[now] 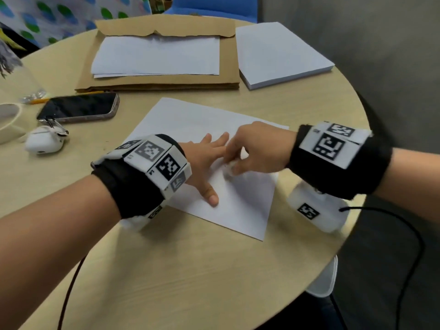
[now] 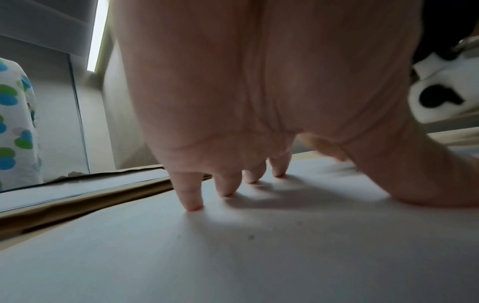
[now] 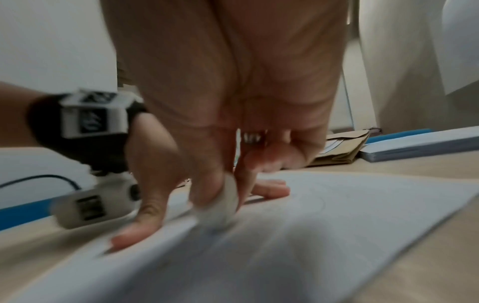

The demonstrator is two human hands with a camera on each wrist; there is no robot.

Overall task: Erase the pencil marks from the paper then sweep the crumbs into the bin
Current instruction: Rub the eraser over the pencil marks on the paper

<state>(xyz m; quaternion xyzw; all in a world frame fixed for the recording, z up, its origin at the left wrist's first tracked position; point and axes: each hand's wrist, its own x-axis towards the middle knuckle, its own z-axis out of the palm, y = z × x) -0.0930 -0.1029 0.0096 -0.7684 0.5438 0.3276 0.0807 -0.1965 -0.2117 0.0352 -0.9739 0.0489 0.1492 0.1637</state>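
Right hand (image 1: pixel 257 148) pinching eraser (image 1: pixel 230 168) (on paper (image 1: pixel 240 206))

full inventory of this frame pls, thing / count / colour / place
table: 1, light wood, round
sheet: 1, white, centre, under both hands
eraser: 1, white, on sheet in right grip
envelope: 1, brown, far side
loose papers: a few, white, on envelope
paper stack: 1, white, far right
phone: 1, dark, left
earbud case: 1, white, near phone
left hand: flat on sheet
right hand: pinches eraser
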